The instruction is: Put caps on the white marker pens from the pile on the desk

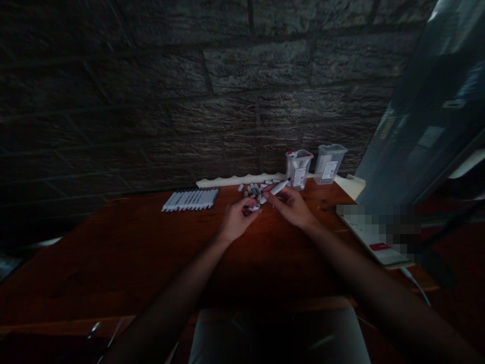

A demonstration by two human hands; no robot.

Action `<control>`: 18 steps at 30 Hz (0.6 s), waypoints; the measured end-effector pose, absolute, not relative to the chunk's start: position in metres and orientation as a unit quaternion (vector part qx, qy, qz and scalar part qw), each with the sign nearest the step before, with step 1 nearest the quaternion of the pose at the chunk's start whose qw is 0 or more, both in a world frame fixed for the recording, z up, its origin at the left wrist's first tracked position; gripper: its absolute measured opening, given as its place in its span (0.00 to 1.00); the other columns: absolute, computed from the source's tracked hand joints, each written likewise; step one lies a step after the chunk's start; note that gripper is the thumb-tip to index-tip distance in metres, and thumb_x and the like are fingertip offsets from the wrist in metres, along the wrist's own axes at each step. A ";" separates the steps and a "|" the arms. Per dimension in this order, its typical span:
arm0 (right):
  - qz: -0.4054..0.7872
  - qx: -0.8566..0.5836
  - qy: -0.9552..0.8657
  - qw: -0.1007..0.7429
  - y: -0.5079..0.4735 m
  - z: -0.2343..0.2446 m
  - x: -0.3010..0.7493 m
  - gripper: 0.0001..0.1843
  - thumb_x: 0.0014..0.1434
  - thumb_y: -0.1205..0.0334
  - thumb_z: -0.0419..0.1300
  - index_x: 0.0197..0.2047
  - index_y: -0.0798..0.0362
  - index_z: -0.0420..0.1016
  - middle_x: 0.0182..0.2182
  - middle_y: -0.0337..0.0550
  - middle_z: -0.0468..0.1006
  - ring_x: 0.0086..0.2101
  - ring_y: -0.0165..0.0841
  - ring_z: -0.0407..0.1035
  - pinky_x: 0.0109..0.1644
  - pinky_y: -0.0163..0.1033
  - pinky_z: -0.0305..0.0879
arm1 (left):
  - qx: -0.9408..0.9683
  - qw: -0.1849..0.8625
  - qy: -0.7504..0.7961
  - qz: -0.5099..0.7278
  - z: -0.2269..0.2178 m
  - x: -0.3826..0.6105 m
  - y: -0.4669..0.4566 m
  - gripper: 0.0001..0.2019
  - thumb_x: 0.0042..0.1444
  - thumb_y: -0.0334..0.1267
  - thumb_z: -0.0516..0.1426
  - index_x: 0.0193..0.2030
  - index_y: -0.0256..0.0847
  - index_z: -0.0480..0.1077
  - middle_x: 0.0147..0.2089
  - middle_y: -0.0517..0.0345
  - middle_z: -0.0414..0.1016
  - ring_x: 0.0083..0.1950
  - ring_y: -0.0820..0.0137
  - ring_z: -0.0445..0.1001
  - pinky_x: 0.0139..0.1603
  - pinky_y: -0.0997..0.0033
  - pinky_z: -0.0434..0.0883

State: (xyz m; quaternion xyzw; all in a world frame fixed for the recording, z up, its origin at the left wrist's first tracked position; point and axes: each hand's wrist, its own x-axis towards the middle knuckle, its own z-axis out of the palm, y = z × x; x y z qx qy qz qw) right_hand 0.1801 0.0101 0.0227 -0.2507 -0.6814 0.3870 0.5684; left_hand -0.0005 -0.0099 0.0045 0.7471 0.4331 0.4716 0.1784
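Note:
My right hand (290, 205) is closed around a white marker (279, 187), which points up and to the right with a dark tip at its far end. Close beside it, my left hand (238, 218) pinches a small white marker cap (256, 207) at the lower end of the marker. Whether cap and marker touch is hard to make out in the dim light. Behind both hands lies a loose pile of white caps (253, 190). Left of the hands, several white markers (190, 199) lie side by side in a neat row.
A clear plastic tub (299, 169) with a few colourful pieces near its rim stands behind my right hand. Another clear tub (329, 164) is to its right. A laptop-like flat device (379, 247) lies on the right of the wooden table (151, 258), against a stone wall (227, 111).

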 end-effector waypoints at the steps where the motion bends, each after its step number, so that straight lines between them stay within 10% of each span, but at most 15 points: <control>1: 0.381 -0.249 -0.688 0.566 0.010 0.022 0.180 0.10 0.56 0.52 0.64 0.39 0.48 0.77 0.37 0.40 0.79 0.38 0.32 0.72 0.43 0.42 0.71 | 0.748 0.176 0.435 0.470 0.004 0.000 -0.010 0.06 0.53 0.37 0.62 0.37 0.39 0.72 0.37 0.55 0.79 0.36 0.71 0.77 0.37 0.71 0.75; 18: 0.338 -0.244 -0.692 0.589 0.009 0.024 0.180 0.10 0.57 0.53 0.63 0.40 0.48 0.77 0.39 0.40 0.79 0.39 0.33 0.73 0.46 0.43 0.72 | 0.749 0.152 0.446 0.465 0.008 -0.002 -0.011 0.07 0.54 0.39 0.61 0.39 0.40 0.73 0.37 0.55 0.80 0.37 0.70 0.78 0.40 0.70 0.75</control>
